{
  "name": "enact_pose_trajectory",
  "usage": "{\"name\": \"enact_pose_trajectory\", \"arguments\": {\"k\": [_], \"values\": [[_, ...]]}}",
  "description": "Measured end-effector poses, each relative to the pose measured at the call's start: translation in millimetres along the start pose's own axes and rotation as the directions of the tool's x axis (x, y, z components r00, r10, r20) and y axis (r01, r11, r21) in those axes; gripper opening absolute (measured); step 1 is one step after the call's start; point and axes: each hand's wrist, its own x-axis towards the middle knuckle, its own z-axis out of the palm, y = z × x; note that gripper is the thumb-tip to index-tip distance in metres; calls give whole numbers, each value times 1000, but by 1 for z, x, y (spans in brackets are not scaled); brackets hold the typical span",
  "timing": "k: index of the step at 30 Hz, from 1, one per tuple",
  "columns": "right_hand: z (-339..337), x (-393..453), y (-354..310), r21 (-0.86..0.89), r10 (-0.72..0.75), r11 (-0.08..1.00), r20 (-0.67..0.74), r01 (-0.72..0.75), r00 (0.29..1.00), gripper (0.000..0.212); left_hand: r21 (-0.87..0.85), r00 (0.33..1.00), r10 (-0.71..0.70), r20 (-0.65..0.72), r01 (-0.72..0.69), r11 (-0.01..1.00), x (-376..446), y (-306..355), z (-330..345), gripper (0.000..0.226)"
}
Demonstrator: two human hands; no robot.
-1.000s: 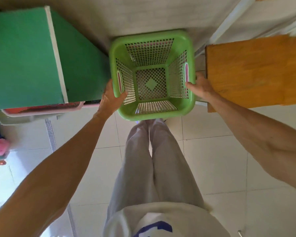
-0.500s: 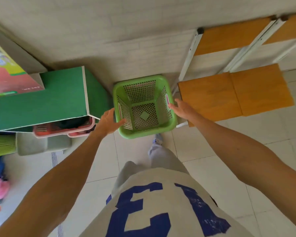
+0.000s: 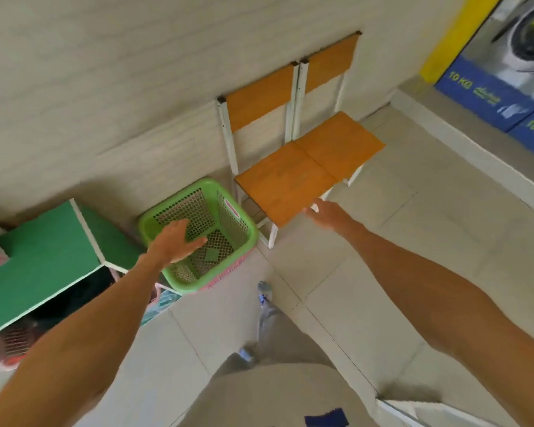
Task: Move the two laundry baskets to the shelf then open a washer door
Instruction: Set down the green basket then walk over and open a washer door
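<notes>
A green laundry basket (image 3: 225, 217) stands on the floor by the wall, nested in a pink basket (image 3: 228, 274) whose mesh shows under its near edge. It sits between the green shelf (image 3: 43, 257) and two orange chairs. My left hand (image 3: 176, 241) hovers above the basket's near-left rim, fingers spread, holding nothing. My right hand (image 3: 327, 214) is off the basket, open, in front of the nearer chair seat. A washer (image 3: 530, 35) with a round door appears at the top right.
Two orange chairs (image 3: 290, 180) with white frames stand against the wall right of the basket. A red basket (image 3: 13, 340) sits under the green shelf. A blue "10 KG" panel (image 3: 481, 90) runs below the washer. Tiled floor stretches toward the washers.
Both hands have let go of the green basket, which now rests on the floor. The view has swung right and back, bringing the chairs and the washer into sight.
</notes>
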Motion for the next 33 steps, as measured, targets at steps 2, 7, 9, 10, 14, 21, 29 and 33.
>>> {"name": "enact_pose_trajectory", "arguments": {"k": [2, 7, 9, 10, 14, 21, 29, 33], "values": [[-8, -28, 44, 6, 94, 996, -47, -93, 995, 68, 37, 997, 75, 30, -76, 996, 8, 41, 0, 91], [-23, -93, 149, 74, 323, 946, -97, -317, 941, 70, 80, 951, 297, 86, -303, 949, 33, 152, 0, 81], [-27, -117, 184, 137, 388, 918, -113, -373, 915, 69, 89, 927, 352, 133, -364, 927, 41, 197, 2, 81], [-29, -127, 200, 161, 419, 902, -115, -400, 900, 69, 119, 916, 370, 155, -389, 913, 45, 219, 3, 83], [-34, -160, 260, 251, 525, 838, -136, -484, 840, 70, 204, 852, 481, 207, -519, 830, 64, 307, 18, 86], [-55, -190, 383, 359, 654, 733, -141, -577, 743, 69, 259, 730, 617, 294, -682, 684, 90, 465, 61, 85], [-128, -181, 528, 371, 712, 687, -175, -624, 680, 70, 234, 659, 704, 265, -752, 616, 127, 655, 88, 82], [-175, -152, 579, 361, 686, 715, -197, -598, 701, 71, 311, 653, 703, 282, -755, 576, 154, 718, 93, 84]]}}
